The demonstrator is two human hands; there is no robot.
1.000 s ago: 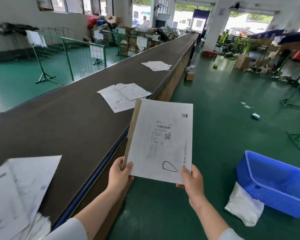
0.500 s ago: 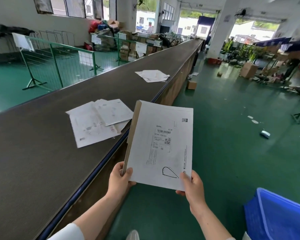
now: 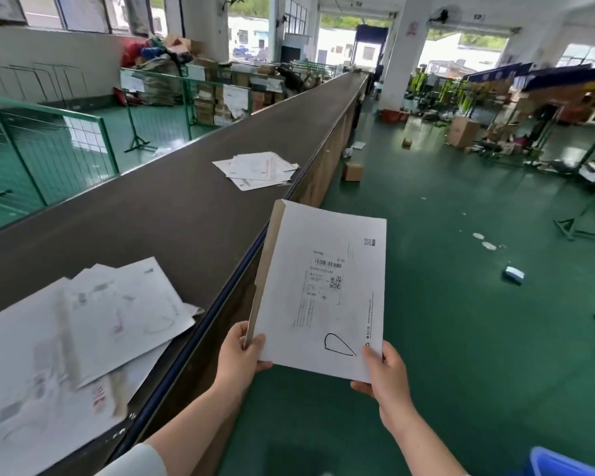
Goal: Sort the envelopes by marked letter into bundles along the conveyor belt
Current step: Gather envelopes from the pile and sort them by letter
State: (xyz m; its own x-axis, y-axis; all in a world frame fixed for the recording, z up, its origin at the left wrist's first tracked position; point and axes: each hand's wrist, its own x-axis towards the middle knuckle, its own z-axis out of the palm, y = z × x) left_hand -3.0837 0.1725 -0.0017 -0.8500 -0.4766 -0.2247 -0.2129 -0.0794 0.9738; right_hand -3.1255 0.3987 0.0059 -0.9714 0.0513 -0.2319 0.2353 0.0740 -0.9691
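The head camera looks down at two hands holding one flat white cardboard envelope (image 3: 320, 290) up in the air. The left hand (image 3: 239, 359) pinches the bottom left edge, with the thumb on the front and the fingers tucked behind. The right hand (image 3: 385, 376) pinches the bottom right corner the same way, thumb on the front. The envelope stands almost upright and leans a little to the right. It has a brown strip down its left side, a printed label with a bar code in the middle, and a black loop drawn by pen near the bottom. It hangs over the shiny green floor (image 3: 426, 304), just beside the edge of the long dark conveyor belt (image 3: 152, 218), and does not touch the belt. On the belt, close to the person, lies a near pile of white envelopes (image 3: 66, 338), spread out and blurry. Farther along the belt lies a far pile of white envelopes (image 3: 256, 170), well apart from the first. A green wire fence (image 3: 49, 149) stands behind the belt. A small brown cardboard box (image 3: 352, 171) sits on the floor beside the belt. The corner of a blue plastic bin (image 3: 564, 463) shows at the bottom right.
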